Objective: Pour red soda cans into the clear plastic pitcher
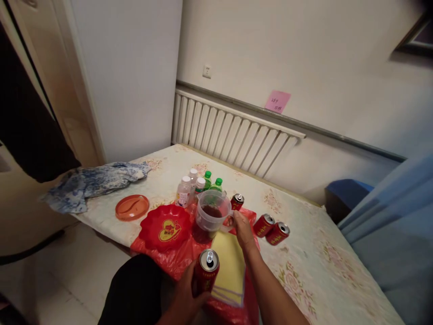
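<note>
A red can (207, 271) with its top opened is in the grip of my left hand (189, 289), at the lower middle over the red plastic. Fingers of my right hand (241, 228) are closed round the handle of a clear plastic jug (210, 216) with dark liquid in it. Beneath lie a yellow cloth (228, 266) and a red plastic bag (172, 261). To the left of the jug sits a red scalloped plate (182, 231) with a gold heart. Behind the jug stands an opened can (237, 202); two more red cans (264, 225) (278, 233) are to the right.
Several small bottles (183, 192) with white or green caps stand behind the jug. An orange divided dish (132, 207) and a blue patterned cloth (101, 180) lie left on the flowered tablecloth (297, 275). A radiator (226, 131) runs along the wall.
</note>
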`<state>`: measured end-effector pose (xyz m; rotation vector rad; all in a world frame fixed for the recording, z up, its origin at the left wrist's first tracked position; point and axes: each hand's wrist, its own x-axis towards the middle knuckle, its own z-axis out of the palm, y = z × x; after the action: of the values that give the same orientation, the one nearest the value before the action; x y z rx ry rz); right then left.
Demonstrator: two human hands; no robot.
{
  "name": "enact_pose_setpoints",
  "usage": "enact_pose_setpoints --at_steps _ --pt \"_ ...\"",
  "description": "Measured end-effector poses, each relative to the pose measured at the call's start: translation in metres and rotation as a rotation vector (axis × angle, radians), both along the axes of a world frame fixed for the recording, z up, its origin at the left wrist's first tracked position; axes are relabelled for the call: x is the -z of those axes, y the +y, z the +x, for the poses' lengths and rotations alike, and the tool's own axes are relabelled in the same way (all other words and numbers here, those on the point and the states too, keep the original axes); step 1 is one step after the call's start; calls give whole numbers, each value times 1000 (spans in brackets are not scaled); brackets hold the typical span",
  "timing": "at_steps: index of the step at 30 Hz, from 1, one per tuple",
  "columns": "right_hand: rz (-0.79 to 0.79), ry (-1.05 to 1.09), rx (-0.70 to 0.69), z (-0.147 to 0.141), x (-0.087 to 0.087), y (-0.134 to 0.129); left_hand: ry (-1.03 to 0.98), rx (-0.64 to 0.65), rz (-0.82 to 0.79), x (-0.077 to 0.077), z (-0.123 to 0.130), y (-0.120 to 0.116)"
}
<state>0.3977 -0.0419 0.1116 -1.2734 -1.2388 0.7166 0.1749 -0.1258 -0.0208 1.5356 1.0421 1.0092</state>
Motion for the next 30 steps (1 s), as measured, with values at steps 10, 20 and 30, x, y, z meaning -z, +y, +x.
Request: enact_pose_setpoints --at_steps 10,20,30 --pt "-20 120 50 -29 -3 15 64 -64 -59 14 -25 2" --pt "87 174 160 -35 -50 3 37 -82 -36 22 -30 -5" --pt "53 113 231 -6 -117 -58 58 -107 57 -1 -29 4"
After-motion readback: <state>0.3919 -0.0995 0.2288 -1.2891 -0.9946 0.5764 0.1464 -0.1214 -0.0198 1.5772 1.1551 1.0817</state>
